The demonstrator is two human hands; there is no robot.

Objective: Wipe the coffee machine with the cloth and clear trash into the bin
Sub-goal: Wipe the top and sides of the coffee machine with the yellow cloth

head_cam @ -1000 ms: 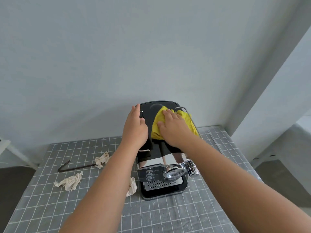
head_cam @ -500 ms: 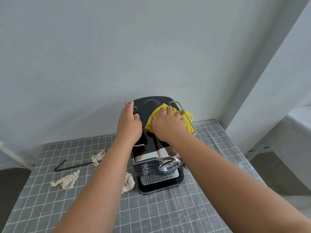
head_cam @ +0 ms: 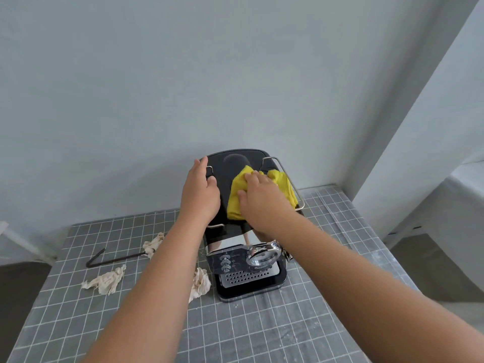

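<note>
The right hand [head_cam: 264, 199], pressing the yellow cloth [head_cam: 281, 187], has slid rightwards across the coffee machine [head_cam: 248, 268] top while the left hand [head_cam: 200, 195] steadies it, so wiping continues.

Pale grey wall [head_cam: 183, 74] – grid-patterned table [head_cam: 262, 336] – dark floor [head_cam: 419, 271]

cloth [head_cam: 262, 191] atop coffee machine [head_cam: 243, 260], trash [head_cam: 106, 280] left

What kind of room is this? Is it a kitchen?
Maybe a kitchen corner or a coffee nook at home, but it is hard to be sure. A coffee machine stands on a table with a grey checked cover, pushed against a plain pale wall. No sink or stove shows.
</note>
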